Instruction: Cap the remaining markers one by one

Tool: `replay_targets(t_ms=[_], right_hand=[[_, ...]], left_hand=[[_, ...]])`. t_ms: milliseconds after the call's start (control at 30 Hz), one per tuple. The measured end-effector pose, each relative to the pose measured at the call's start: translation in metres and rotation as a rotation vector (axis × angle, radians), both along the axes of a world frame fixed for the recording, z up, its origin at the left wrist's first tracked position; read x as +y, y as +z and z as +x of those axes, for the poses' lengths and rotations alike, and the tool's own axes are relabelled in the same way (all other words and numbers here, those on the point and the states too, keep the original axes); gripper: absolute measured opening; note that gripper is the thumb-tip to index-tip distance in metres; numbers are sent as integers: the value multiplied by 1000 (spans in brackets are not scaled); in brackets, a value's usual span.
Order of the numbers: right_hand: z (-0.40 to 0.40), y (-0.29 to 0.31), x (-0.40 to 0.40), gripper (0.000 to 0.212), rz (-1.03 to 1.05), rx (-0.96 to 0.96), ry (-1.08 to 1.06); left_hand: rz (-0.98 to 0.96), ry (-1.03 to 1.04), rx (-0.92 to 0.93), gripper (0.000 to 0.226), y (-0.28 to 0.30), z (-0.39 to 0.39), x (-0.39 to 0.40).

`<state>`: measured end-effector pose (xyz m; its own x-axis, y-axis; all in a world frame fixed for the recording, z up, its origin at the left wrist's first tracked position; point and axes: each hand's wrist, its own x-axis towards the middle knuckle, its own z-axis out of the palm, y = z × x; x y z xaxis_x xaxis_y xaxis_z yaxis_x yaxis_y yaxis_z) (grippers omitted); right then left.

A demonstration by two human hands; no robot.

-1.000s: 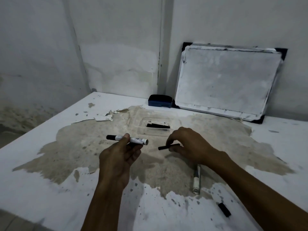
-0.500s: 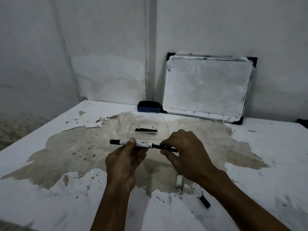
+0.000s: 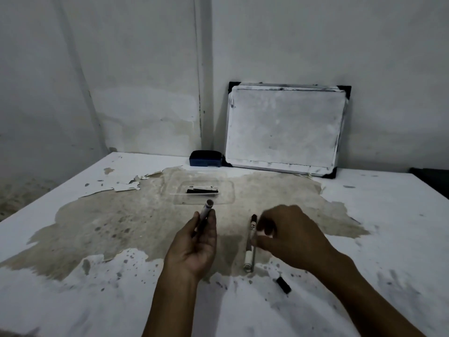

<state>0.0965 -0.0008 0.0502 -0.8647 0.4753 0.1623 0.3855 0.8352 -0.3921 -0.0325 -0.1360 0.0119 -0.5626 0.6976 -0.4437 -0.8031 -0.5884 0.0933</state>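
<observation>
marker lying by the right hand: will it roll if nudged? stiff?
The marker is a round, slim barrel lying flat on the table, so it likely rolls sideways. It looks rigid and probably light. The right hand touches it, which may steady it.

marker (image 3: 250, 242): white, black tip | eraser (image 3: 206, 158): blue | table (image 3: 388, 215): white, brown patch

Whiteboard (image 3: 284, 127) behind tray (image 3: 201, 190), eraser (image 3: 206, 158) left of whiteboard, cap (image 3: 283, 285) right of table-lying marker (image 3: 250, 249)

Left hand (image 3: 192, 244) holds a marker (image 3: 205, 215) pointing away; right hand (image 3: 289, 237) pinches a second marker (image 3: 250, 242) lying on the table (image 3: 376, 215), a cap (image 3: 283, 285) nearby.
</observation>
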Motion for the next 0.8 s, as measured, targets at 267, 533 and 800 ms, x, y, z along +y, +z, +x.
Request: replay_targets(t_ms=[267,533,800], right_hand=[[41,-34,0,40,-37,-402,-160],[43,-23,-7,17,-283,207,-130],[38,-11,-16,22,-285,494,-105]], left_hand=[[-86,-26,134,17,-2,14,7],[-262,-42,467,41,-10,35,13],[-434,-71,676,36,-4,55,19]])
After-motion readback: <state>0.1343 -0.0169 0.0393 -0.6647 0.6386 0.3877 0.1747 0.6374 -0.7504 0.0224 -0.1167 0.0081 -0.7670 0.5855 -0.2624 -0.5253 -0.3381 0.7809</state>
